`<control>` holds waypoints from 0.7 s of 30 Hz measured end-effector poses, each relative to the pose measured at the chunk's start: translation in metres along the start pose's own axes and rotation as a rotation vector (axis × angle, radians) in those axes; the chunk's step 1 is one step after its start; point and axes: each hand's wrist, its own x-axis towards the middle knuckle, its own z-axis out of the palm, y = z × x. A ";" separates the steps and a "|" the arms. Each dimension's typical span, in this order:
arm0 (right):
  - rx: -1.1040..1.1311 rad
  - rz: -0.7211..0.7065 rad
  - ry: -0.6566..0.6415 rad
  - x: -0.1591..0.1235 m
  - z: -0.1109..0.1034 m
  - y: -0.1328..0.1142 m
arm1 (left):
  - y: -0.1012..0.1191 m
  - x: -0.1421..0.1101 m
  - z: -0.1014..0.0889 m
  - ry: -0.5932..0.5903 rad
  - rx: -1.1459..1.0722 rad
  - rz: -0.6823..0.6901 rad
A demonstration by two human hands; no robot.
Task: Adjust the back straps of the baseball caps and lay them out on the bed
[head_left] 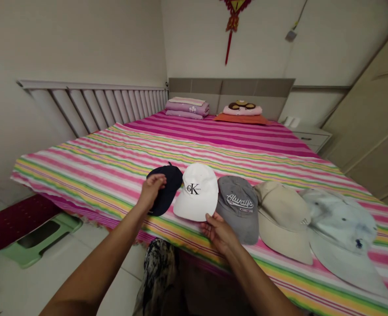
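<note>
Along the bed's (91,158) near edge, the left hand (152,189) pinches the navy cap (167,186) while the right hand's (217,230) fingers grip the white cap's (197,193) brim, keeping the overlapping row tidy.

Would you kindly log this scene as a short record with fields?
Setting: bed with striped multicoloured cover
Row of caps, left to right: navy cloth cap, white cloth cap with black letters, grey cap with white script, beige cap, pale blue washed cap
Left hand: resting on the navy cap
Right hand: fingers at the white cap's brim edge
Far end: folded pink bedding, orange pillow
</note>
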 end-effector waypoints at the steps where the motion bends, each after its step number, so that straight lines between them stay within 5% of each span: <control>1: 0.007 -0.012 -0.021 -0.008 -0.002 -0.003 | -0.008 -0.018 0.002 -0.101 -0.009 -0.044; 4: -0.014 -0.048 -0.110 -0.034 -0.017 -0.006 | -0.029 -0.060 0.005 -0.494 -0.176 -0.438; 6: -0.125 -0.080 -0.223 -0.052 -0.034 -0.002 | -0.036 -0.074 0.007 -0.645 -0.359 -0.585; 10: -0.395 -0.067 -0.385 -0.079 -0.068 0.005 | -0.032 -0.084 0.018 -0.717 -0.565 -0.557; 13: -0.395 -0.052 -0.437 -0.096 -0.079 -0.002 | -0.028 -0.099 0.033 -0.772 -0.560 -0.549; 21: -0.103 -0.161 -0.316 -0.110 -0.066 -0.044 | -0.027 -0.126 0.049 -0.991 -0.459 -0.435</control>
